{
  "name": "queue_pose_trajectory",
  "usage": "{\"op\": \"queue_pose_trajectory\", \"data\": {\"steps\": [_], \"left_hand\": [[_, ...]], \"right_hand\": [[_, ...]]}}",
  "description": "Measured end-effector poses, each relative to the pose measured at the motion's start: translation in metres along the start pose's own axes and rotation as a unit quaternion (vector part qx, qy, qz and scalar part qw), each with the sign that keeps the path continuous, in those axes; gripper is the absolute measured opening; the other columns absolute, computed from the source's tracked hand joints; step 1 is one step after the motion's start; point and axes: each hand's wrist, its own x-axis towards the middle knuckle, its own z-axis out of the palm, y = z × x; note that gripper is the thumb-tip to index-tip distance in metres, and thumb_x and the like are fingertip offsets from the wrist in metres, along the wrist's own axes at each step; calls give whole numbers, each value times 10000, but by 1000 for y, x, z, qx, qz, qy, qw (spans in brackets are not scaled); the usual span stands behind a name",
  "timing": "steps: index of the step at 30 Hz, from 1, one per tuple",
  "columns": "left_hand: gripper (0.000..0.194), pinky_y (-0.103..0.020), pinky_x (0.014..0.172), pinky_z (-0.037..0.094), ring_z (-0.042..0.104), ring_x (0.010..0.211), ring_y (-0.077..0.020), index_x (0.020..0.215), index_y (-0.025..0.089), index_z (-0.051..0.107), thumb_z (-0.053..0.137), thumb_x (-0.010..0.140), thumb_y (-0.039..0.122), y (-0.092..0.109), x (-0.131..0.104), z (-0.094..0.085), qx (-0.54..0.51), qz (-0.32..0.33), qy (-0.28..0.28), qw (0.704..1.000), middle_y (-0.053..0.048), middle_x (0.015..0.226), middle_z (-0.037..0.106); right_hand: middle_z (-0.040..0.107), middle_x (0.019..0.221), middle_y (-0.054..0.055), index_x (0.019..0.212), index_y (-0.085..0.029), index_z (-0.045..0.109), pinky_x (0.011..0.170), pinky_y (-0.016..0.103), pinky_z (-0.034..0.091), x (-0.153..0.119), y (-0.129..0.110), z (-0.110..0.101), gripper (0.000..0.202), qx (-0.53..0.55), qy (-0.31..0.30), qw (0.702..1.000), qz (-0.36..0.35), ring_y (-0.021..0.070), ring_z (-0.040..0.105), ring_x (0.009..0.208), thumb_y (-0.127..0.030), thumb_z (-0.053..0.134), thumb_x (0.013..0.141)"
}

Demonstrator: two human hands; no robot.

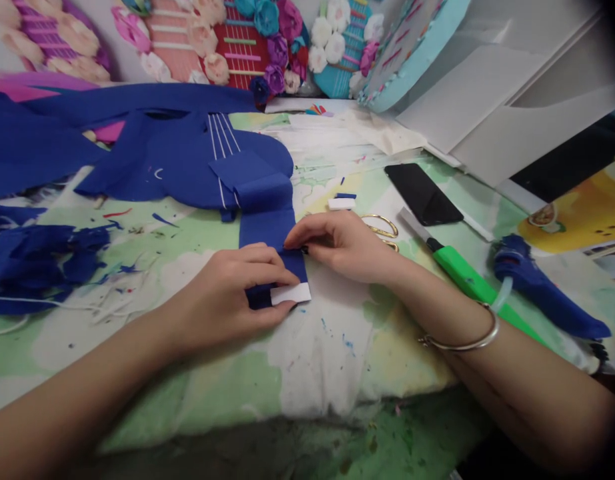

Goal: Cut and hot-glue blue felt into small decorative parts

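A strip of dark blue crepe paper (266,227) lies on the covered table in front of me, its far part folded over. My left hand (232,283) grips a small white card strip (291,294) at the near end of the blue paper, thumb below and fingers above. Just beyond it, my right hand (350,245) has thumb and fingers closed together at the right edge of the blue paper. Whether something small sits between those fingertips is hard to see. Behind the strip rests a blue guitar-shaped piece (187,157) with white strings.
Gold-handled scissors (385,227), a green utility knife (467,277), a black phone (423,193) and a blue glue gun (542,287) lie on the right. Blue paper scraps (42,260) are heaped at left. Flower-trimmed decorations (242,50) stand along the back.
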Motion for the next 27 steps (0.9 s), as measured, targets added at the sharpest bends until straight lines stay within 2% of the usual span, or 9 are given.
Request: {"op": "queue_pose_trajectory", "data": {"steps": [27], "left_hand": [[191, -277, 708, 475, 609, 771, -174, 925, 248, 727, 655, 748, 256, -5, -1, 3, 42, 28, -1, 999, -38, 854, 672]], "right_hand": [[711, 890, 29, 878, -139, 664, 828, 284, 503, -1, -2, -1, 373, -28, -3, 1000, -9, 131, 651, 867, 51, 417, 673]]}}
